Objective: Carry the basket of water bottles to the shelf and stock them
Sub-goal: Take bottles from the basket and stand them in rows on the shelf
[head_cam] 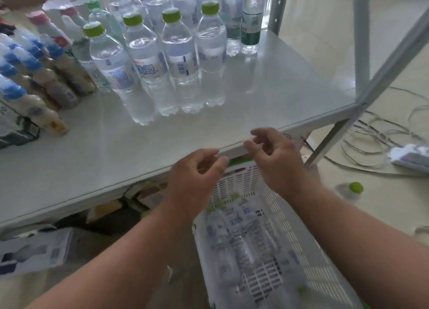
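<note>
1. Pale tiled floor (383, 206) all around us, with a white metal shelf (267, 95) filling most of the head view. Pretty cluttered spot overall.
2. Closest to us is the white slotted basket (290, 234), sitting low between our forearms and just in front of the shelf's edge. Its far wall tucks slightly under the shelf lip.
3. Inside it we've got several water bottles (234, 236) lying on their sides, clear plastic with blue-and-white labels. It's blurry down there, so we can't give a solid count.
4. Our left hand (197, 171) hovers above the basket's far-left corner, fingers curled loosely inward with nothing in them.
5. Our right hand (276, 155) is just beside it, over the shelf's front edge, fingers half bent and also holding nothing. The two hands are close but not touching.
6. Off to the right on the floor, one loose bottle with a green cap (356, 188) lies on its own, with a tangle of cables (376, 137) and a white power strip (411, 156) beyond it.
7. Under the shelf on the left there's a jumble of boxes and packets (41, 248), too blurry to read.
8. Further back on the shelf, a cluster of upright green-capped bottles (181, 60) stands in rows, touching each other.
9. Left of those are rows of blue-capped drink bottles (30, 76) leaning in the wide-angle view.
10. At the back right stands a bottle with a dark green label (250, 30), near the shelf's upright post (277, 7).
</note>
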